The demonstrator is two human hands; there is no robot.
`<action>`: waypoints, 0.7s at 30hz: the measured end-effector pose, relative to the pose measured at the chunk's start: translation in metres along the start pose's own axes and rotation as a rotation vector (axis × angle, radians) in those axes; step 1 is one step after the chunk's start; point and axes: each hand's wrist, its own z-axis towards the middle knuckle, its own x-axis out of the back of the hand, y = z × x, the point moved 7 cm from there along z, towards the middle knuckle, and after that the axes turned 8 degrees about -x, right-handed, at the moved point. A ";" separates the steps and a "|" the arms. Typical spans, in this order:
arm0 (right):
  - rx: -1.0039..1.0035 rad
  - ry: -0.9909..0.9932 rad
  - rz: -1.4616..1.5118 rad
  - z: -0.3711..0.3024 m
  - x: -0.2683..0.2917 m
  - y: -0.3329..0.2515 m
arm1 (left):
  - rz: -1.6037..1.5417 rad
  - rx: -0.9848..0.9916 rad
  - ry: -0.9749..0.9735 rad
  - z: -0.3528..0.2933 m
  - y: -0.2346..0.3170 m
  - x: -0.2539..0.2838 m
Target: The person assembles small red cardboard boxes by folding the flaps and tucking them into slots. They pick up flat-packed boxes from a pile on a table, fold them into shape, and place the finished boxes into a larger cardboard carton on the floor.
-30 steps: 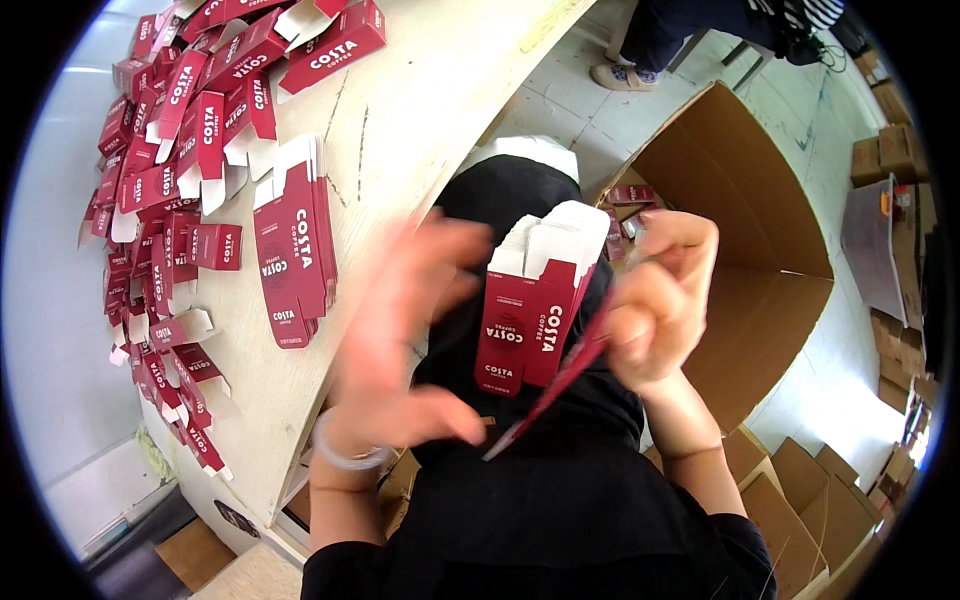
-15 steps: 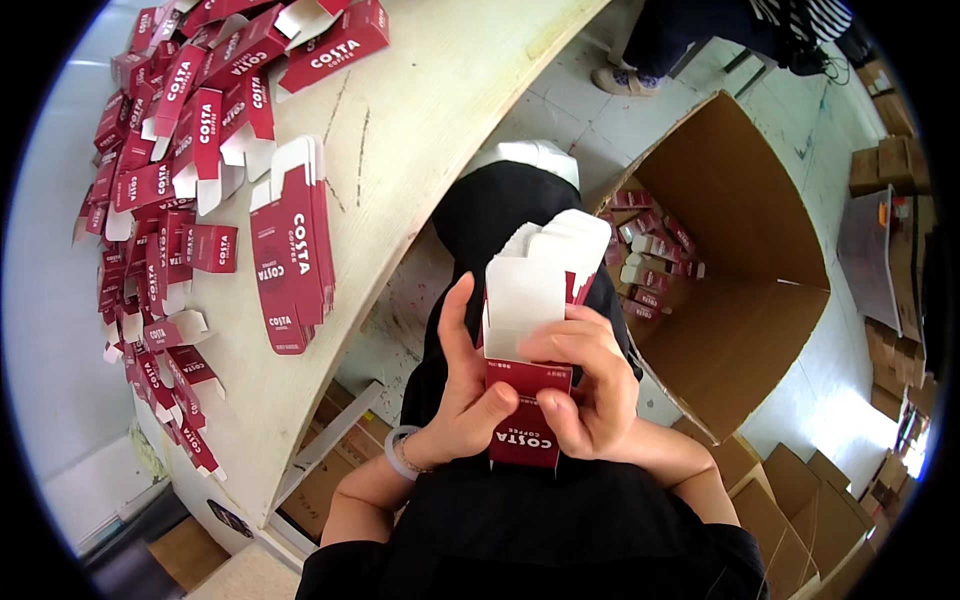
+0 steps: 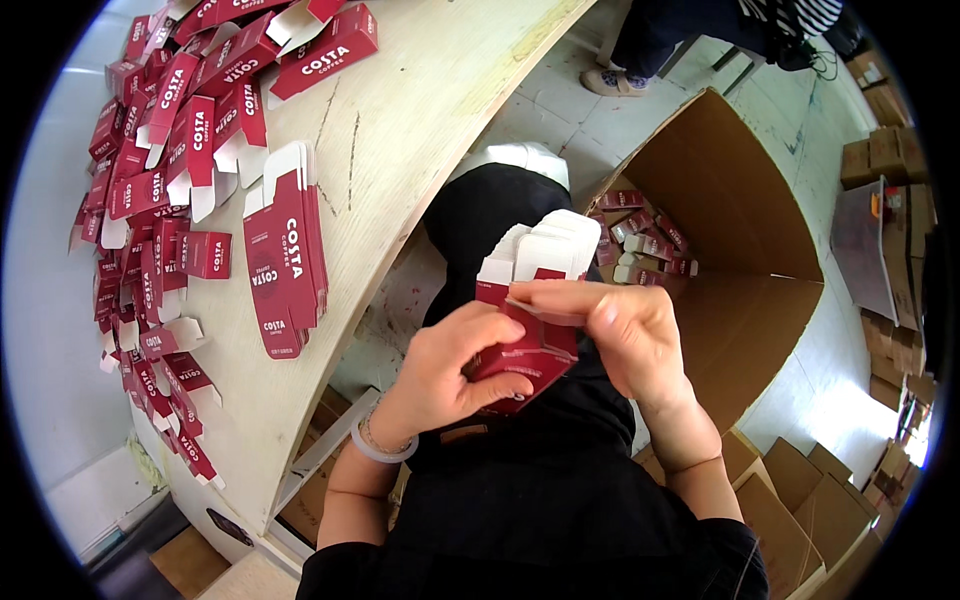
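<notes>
A small dark-red carton [image 3: 541, 367] is held tilted above my lap. My left hand [image 3: 447, 372] grips its side, the thumb on the near face and the fingers curled over the upper part. Stretched nearly flat, the fingers of my right hand [image 3: 632, 335] lie across the carton's far end, against its flap. Just beyond, a stack of flat, unfolded cartons [image 3: 552, 245] with white tabs rests on my lap, partly covered by my hands.
On the pale table [image 3: 400, 130] at the left lies another flat carton stack [image 3: 285, 265], beside a heap of folded red cartons [image 3: 190, 150]. A large open cardboard box [image 3: 740, 240] at the right has several red cartons inside. Farther off, a person's leg and shoe [image 3: 615, 82] show.
The carton's raised white flap has been folded down, and the carton has tilted. My right hand went from curled around it to stretched over its end; my left hand shifted its grip.
</notes>
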 end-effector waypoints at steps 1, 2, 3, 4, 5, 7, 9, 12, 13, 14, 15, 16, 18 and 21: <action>0.031 -0.014 -0.090 -0.003 -0.002 -0.006 | 0.008 -0.003 0.024 0.000 -0.003 0.002; 0.101 0.045 -0.261 -0.005 -0.006 -0.013 | -0.008 -0.032 -0.002 -0.001 -0.002 0.001; 0.170 0.104 -0.433 -0.007 -0.011 -0.019 | -0.068 0.024 0.049 -0.004 -0.005 0.001; 0.163 0.121 -0.437 -0.010 -0.009 -0.016 | -0.128 0.080 0.099 -0.009 -0.007 -0.002; 0.163 0.126 -0.443 -0.010 -0.008 -0.015 | -0.189 0.133 0.149 -0.012 -0.010 -0.003; 0.162 0.136 -0.452 -0.010 -0.006 -0.011 | -0.178 0.132 0.086 -0.012 -0.012 -0.005; 0.175 0.099 -0.519 -0.010 -0.007 -0.010 | -0.214 0.147 0.104 -0.013 -0.015 -0.006; 0.296 0.101 -0.635 -0.011 -0.020 -0.018 | -0.248 0.197 0.141 -0.012 -0.016 -0.007; 0.332 0.111 -0.662 -0.013 -0.023 -0.019 | -0.274 0.214 0.169 -0.011 -0.016 -0.009; 0.370 0.118 -0.689 -0.014 -0.027 -0.019 | -0.299 0.231 0.201 -0.011 -0.015 -0.013; 0.392 0.109 -0.709 -0.014 -0.024 -0.016 | -0.324 0.249 0.233 -0.010 -0.015 -0.018; 0.414 0.100 -0.729 -0.015 -0.018 -0.014 | -0.212 0.201 0.225 -0.008 -0.014 -0.024; 0.372 0.077 -0.724 -0.020 -0.008 -0.016 | -0.316 0.177 0.221 -0.012 -0.017 -0.032; 0.233 0.314 -0.647 -0.033 0.048 -0.030 | -0.157 0.160 0.338 -0.014 -0.022 -0.003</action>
